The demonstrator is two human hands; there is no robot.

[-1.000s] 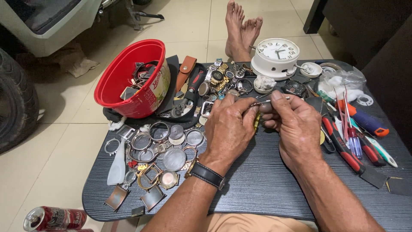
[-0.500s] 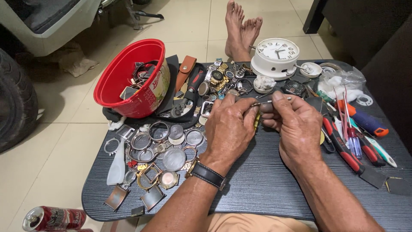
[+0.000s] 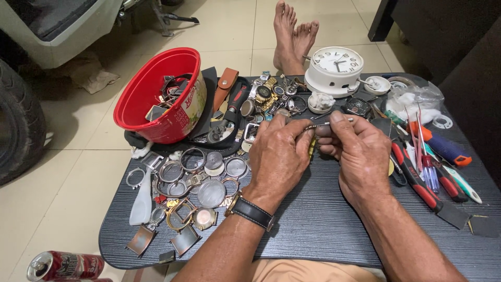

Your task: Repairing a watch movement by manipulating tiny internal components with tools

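Observation:
My left hand (image 3: pixel 280 154) and my right hand (image 3: pixel 356 149) meet over the middle of a dark low table (image 3: pixel 318 224). Together they pinch a thin metal tool (image 3: pixel 324 125) that lies across both sets of fingertips; a small yellowish part shows between the hands. A black watch (image 3: pixel 253 212) is strapped on my left wrist. What my fingers grip beneath the tool is hidden.
A red bowl (image 3: pixel 141 104) of watch parts tilts at the left. Several watch cases and rings (image 3: pixel 193 180) lie front left. A white clock (image 3: pixel 334 68) stands at the back. Screwdrivers and pliers (image 3: pixel 428 172) lie right. A red can (image 3: pixel 65 265) rests on the floor, bare feet (image 3: pixel 292 36) beyond.

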